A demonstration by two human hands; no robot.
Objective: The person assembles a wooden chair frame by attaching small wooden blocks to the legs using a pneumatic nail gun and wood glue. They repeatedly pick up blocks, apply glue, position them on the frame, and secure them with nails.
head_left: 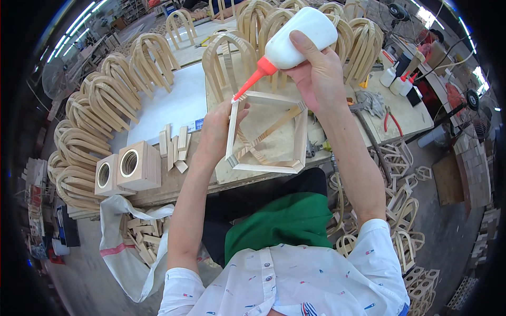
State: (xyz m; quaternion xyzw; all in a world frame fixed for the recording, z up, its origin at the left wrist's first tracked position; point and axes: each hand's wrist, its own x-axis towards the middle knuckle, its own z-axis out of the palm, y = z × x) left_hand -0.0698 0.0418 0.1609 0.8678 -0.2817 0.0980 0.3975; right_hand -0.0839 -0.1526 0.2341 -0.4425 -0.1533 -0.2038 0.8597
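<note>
A white squeeze glue bottle with a long red nozzle is tilted downward in my right hand, fingers wrapped round its body. The nozzle's tip meets the upper left corner of a pale wooden frame, where a little white shows. My left hand grips the left side of that frame, some of its fingers hidden behind the wood. Crossed slats show inside the frame's outline. Behind the frame, a bent-wood arch piece stands on the workbench.
Bent-wood arches stand along the bench's left and far sides. Two wooden blocks with round holes and loose wood strips lie left. Red pliers, a grey glove and more glue bottles sit right. A white sack holds offcuts.
</note>
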